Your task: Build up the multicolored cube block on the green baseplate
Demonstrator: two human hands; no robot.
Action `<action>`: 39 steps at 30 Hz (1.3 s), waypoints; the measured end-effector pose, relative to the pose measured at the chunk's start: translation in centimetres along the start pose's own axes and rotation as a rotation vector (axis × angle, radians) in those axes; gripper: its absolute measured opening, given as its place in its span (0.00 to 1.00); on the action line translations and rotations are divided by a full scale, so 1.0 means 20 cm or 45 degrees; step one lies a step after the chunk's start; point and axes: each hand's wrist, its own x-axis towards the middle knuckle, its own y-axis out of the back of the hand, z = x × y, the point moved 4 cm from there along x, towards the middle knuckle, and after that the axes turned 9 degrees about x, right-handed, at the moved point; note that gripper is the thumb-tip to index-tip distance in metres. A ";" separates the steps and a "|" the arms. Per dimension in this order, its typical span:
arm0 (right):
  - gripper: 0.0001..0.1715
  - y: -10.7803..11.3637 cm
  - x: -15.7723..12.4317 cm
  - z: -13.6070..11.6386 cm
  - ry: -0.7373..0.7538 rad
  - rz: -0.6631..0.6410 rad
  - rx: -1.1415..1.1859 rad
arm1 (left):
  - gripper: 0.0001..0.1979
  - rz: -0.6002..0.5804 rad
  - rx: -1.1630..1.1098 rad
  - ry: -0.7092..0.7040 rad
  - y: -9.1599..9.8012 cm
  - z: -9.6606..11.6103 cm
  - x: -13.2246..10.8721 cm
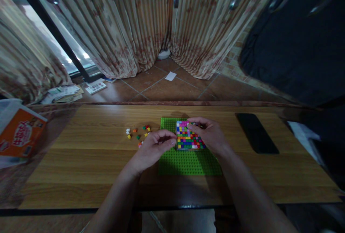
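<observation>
Patterned curtains [145, 28] and brown floor tiles [185, 89] at 12 o'clock, beyond a wood-grain desk [81, 175]; dim light. Directions taken from the middle of the green baseplate [188, 163].

Multicoloured brick block [188, 136] on the baseplate, toward its 12 o'clock edge, between both hands; rows packed close, right side partly covered.

Left hand [153, 149] at 9 o'clock: fingers curled, thumb and forefinger nearly meeting just beside the block's left edge; cannot tell contact from narrow gap, nor rule out a small brick in the pinch. Right hand [212, 136] at 2 o'clock: thumb and forefinger bent over the block's upper right part; cannot tell a pinched brick from bare pressing fingertips.

Judgement on the step, apparently seating or adjusting bricks: brace the block low on its side with the left fingertips, line up edges with neighbouring rows, then press straight down, one brick at a time. Best to avoid sideways force, likely to loosen neighbours.

Loose bricks [138, 137] at 9 to 10 o'clock, scattered directly on the desk, some close behind the left hand.

Containers: orange-and-white package [20, 134] at far 9 o'clock, contents not discernible. White printed item [96, 87] on the floor at 10 o'clock; cannot tell box from booklet. Dark flat slab [257, 133] at 3 o'clock on the desk, well apart from the block.
</observation>
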 end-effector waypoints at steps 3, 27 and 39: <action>0.18 -0.01 0.00 0.01 -0.042 -0.012 0.025 | 0.12 0.005 0.010 -0.003 0.00 0.01 0.00; 0.22 0.04 -0.01 0.04 -0.018 0.064 0.223 | 0.08 0.470 0.662 -0.033 0.36 -0.02 -0.03; 0.22 0.03 -0.02 0.01 0.011 0.072 0.129 | 0.12 0.307 1.450 -0.266 0.33 0.02 -0.04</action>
